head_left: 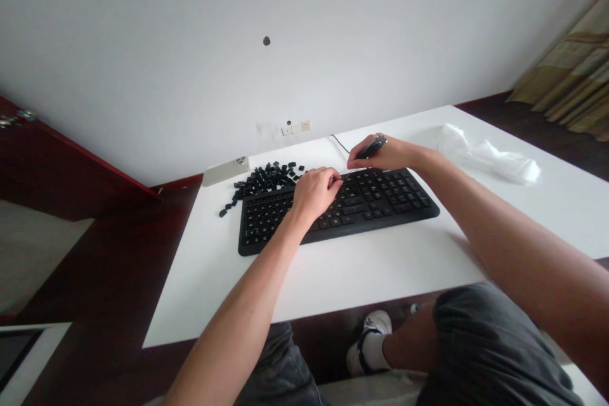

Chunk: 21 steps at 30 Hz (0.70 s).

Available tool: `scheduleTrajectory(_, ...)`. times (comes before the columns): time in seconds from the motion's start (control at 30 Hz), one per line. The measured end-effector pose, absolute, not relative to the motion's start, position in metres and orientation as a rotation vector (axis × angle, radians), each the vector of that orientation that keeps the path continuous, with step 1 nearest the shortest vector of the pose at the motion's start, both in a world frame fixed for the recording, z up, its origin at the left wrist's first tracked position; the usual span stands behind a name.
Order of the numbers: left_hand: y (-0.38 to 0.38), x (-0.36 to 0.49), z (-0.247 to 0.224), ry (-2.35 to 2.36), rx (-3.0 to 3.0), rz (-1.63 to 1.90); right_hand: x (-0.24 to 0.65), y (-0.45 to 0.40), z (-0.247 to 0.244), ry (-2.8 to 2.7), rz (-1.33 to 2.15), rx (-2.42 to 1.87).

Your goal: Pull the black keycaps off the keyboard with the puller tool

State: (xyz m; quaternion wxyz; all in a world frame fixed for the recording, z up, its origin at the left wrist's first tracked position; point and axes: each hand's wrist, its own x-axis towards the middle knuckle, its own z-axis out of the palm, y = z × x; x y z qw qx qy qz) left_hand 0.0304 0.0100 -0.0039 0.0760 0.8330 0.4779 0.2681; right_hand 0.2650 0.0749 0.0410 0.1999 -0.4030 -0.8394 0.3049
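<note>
A black computer keyboard [366, 206] lies on the white table [304, 279], angled a little across it. My left hand [314, 194] rests curled on its middle keys, and the fingers hide whatever lies beneath them. My right hand [383, 153] hovers just above the keyboard's top edge, gripping a short black tool [372, 147] whose exact kind I cannot make out. Beyond the keyboard's left end lies a scattered heap of loose black keycaps [263, 182], a few inches from my left hand.
A white power strip [227, 171] lies at the table's far left edge, and a thin black cable [340, 143] runs behind the keyboard. A crumpled clear plastic bag [490, 155] lies at the right. Wall sockets [295, 128] sit above the table.
</note>
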Motion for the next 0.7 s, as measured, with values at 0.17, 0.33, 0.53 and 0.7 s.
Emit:
scheduleTrajectory(0.17,0.008,0.033,-0.002,1.451,2.540,0.781,0.261,0.073,0.038,-2.323,0.852,-1.132)
scheduleTrajectory(0.33,0.010,0.032,-0.004,1.451,2.564,0.777,0.253,0.070,0.039,-2.375,0.767,-1.141)
scheduleTrajectory(0.53,0.008,0.032,-0.002,1.456,2.568,0.759,0.243,0.062,0.040,-2.453,0.571,-1.300)
scheduleTrajectory(0.7,0.006,0.033,0.000,1.476,2.565,0.740,0.236,0.053,0.042,-2.524,0.317,-1.365)
